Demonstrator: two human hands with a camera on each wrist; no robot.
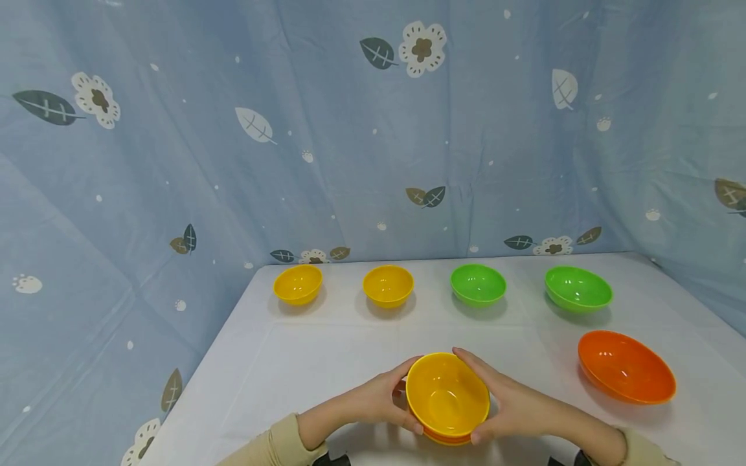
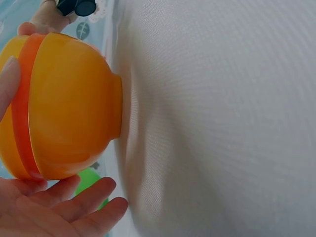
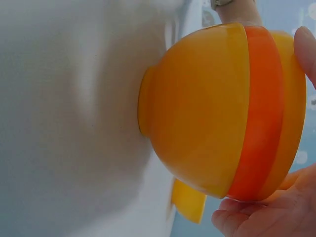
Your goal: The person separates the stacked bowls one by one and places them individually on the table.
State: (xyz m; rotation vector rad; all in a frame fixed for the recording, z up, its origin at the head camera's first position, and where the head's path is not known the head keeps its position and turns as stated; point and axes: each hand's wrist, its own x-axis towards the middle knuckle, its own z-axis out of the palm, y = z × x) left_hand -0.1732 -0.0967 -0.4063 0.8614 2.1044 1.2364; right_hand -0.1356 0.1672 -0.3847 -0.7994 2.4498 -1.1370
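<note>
In the head view, a stack of nested bowls sits at the near middle of the white table. Its top yellow bowl (image 1: 447, 391) faces up. From the side, the right wrist view shows an orange bowl (image 3: 259, 113) between that one and a lower yellow bowl (image 3: 197, 108). My left hand (image 1: 381, 398) grips the stack's left side near the rims, thumb toward me and fingers on the far side. Opposite it, my right hand (image 1: 515, 401) holds the right side the same way. Whether the stack's foot touches the cloth or hangs just above it, I cannot tell.
Along the back stand two yellow bowls (image 1: 298, 285) and two green bowls, one near the middle (image 1: 478, 285) and one farther right (image 1: 578, 289). A separate orange bowl (image 1: 626, 367) stands at the right. Behind the white table (image 1: 326, 353) hangs a blue patterned curtain (image 1: 350, 129).
</note>
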